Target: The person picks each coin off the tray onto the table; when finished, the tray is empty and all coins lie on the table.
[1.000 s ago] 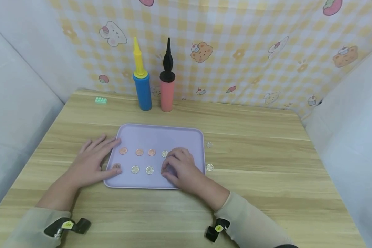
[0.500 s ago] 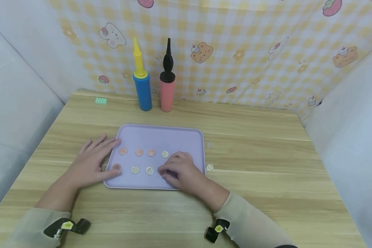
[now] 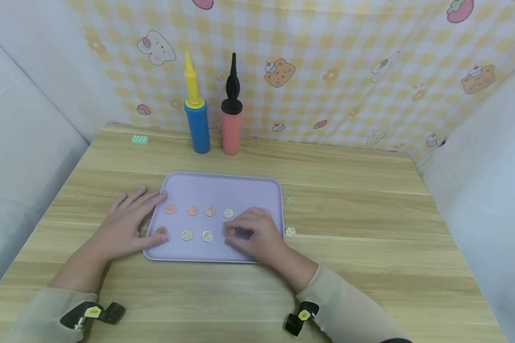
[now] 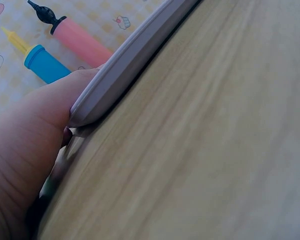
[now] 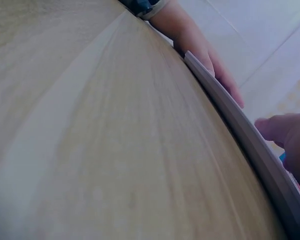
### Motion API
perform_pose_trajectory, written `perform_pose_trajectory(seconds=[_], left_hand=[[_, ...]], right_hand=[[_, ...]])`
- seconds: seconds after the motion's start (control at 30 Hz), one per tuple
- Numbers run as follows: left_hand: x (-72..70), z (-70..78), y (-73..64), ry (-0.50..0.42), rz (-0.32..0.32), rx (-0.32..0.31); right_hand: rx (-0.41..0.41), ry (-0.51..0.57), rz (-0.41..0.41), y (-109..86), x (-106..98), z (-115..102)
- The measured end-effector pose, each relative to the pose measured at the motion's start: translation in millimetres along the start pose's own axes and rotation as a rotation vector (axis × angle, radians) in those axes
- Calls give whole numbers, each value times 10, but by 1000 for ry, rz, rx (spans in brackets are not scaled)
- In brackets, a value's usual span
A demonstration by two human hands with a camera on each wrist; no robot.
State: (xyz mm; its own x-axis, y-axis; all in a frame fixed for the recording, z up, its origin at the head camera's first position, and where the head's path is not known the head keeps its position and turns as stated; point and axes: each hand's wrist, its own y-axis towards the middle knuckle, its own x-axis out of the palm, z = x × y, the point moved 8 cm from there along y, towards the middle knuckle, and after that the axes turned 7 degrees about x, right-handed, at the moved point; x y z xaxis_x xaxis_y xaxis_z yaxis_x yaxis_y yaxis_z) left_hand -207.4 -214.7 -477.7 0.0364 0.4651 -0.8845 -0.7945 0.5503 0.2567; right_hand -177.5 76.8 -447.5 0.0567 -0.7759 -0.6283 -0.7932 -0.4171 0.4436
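Observation:
A lilac tray lies on the table with small coins in two rows. My left hand rests over its left edge, fingers spread, the thumb tip beside a copper coin. At the right end of the near row, my right hand has thumb and index finger curled at the edges of another copper coin. Two pale coins lie left of it in that row. The far row has copper coins and one pale coin. Both wrist views show mostly the tray's outer wall.
Right of the tray, a pale coin and a clear-looking one lie on the wooden table. A blue hand pump and a pink one stand behind it. A mint toy brick sits at the far left.
My right hand first shifts slightly left, then back right, its thumb and index finger parting so the copper coin shows between them. My left hand stays put.

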Motion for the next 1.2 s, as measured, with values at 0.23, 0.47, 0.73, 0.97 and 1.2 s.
perform_pose_trajectory(seconds=[0.23,0.47,0.73,0.97,1.2], left_hand=[[-4,-14,-13,1,-3,-8],[-1,-16,-9,-3,-5,-10],[-5,-24,-15,-1,-15,-12],[-13,-35,-26,-6,-12,-19],[6,-30,-4,-9,-11,-13]], right_hand=[[59,-34,34,2,-14,54],[103,-57,-22,0,35,86],[110,-50,-67,-2,91,110],[105,-54,-71,2,78,122],[-73,-58,35,-51,-133,8]])
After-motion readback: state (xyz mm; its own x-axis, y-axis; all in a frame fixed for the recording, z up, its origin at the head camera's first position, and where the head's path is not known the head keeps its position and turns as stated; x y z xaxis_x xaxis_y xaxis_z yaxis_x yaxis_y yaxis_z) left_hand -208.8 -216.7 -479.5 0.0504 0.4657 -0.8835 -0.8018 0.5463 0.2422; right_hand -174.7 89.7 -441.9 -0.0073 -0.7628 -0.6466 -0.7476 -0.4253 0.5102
